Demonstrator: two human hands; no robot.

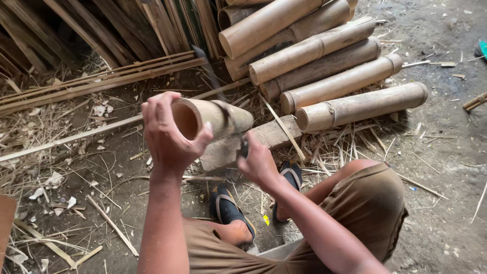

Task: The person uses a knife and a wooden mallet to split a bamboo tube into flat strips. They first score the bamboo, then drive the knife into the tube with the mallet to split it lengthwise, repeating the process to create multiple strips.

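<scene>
Bamboo, in the form of a short, hollow, pale tan tube section (210, 117), is held at the centre of the frame, tilted so that its open end faces the camera. Its rim is gripped by the left hand (167, 134), with fingers curled over the top edge and the thumb pressed to the near side. The right hand (257, 161) is closed around the dark handle of a long, dark-bladed knife (218, 89), whose blade is laid along the far side of the tube and extends toward the upper middle of the frame. Beneath the tube, a flat, grey, weathered wooden block (264, 138) is seen lying on the ground. In the upper right, a stack of long, round, tan bamboo poles (329, 56) is laid side by side. In the upper left, thin split bamboo strips (101, 78) are bundled together. At the lower centre, dark sandals with tan straps (228, 208) are worn on the feet, and brown shorts are visible at the lower right.
</scene>
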